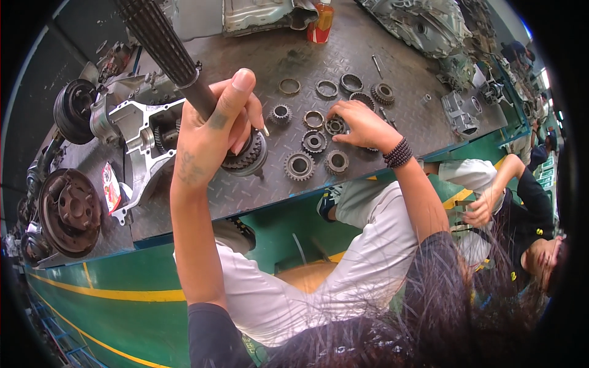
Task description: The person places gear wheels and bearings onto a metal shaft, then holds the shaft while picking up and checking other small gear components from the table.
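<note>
My left hand (pixel 224 113) is closed round a dark splined shaft (pixel 161 46), which tilts up to the upper left. Just below that hand is a gear assembly (pixel 248 161); my fingers hide whether it is joined to the shaft. My right hand (pixel 363 124) reaches over the table, thumb and fingers closed about a small gear (pixel 335 126). Around it lie a bearing-like ring gear (pixel 314 141), a large toothed gear (pixel 299 166), another gear (pixel 337 162), a small gear (pixel 280 115) and a brass-coloured ring (pixel 313 119).
Several thin rings, such as a synchronizer ring (pixel 351 83), lie farther back on the checkered metal table (pixel 245 67). An open housing (pixel 144 144) and a rusty drum (pixel 70 211) stand left. A red-yellow bottle (pixel 321 23) stands behind. At right sits another person (pixel 521 202).
</note>
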A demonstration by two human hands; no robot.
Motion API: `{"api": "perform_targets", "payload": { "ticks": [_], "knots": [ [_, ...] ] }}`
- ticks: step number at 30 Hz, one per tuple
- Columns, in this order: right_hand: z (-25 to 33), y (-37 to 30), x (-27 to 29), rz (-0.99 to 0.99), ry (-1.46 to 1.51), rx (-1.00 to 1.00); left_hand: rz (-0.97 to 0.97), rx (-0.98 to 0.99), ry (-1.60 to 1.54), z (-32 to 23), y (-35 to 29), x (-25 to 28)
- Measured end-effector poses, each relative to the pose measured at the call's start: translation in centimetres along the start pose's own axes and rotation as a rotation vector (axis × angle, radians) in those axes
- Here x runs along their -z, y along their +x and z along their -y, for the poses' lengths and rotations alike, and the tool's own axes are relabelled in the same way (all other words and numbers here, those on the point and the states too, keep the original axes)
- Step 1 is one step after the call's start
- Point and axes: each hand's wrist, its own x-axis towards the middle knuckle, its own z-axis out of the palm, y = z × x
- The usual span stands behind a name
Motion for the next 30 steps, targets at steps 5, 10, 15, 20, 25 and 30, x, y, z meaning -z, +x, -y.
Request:
{"api": "perform_targets", "payload": {
  "ticks": [5,10,15,20,25,30],
  "knots": [
    [-1.0,0.8,-0.6,-0.085,0.044,0.056,-0.015,0.0,-0.019,0.3,-0.1,0.3],
    [-1.7,1.9,-1.8,-0.243,0.032,0.0,-0.037,-0.001,0.0,0.0,0.0,-0.2],
    [-3.5,1.1,-1.1,-0.247,0.086,-0.023,-0.033,-0.007,-0.009,0.0,-0.1,0.2],
    [-3.8,1.2,-0.7,-0.287,0.135,-0.06,-0.055,-0.005,-0.007,0.1,0.0,0.4],
    [-3.2,0.8,0.9,-0.38,1.055,-0.282,-0.061,-0.017,-0.018,0.1,0.0,0.5],
    [-3.7,0.6,0.7,-0.279,1.544,-0.314,-0.068,-0.007,-0.036,0.2,-0.1,0.6]
  ]
}}
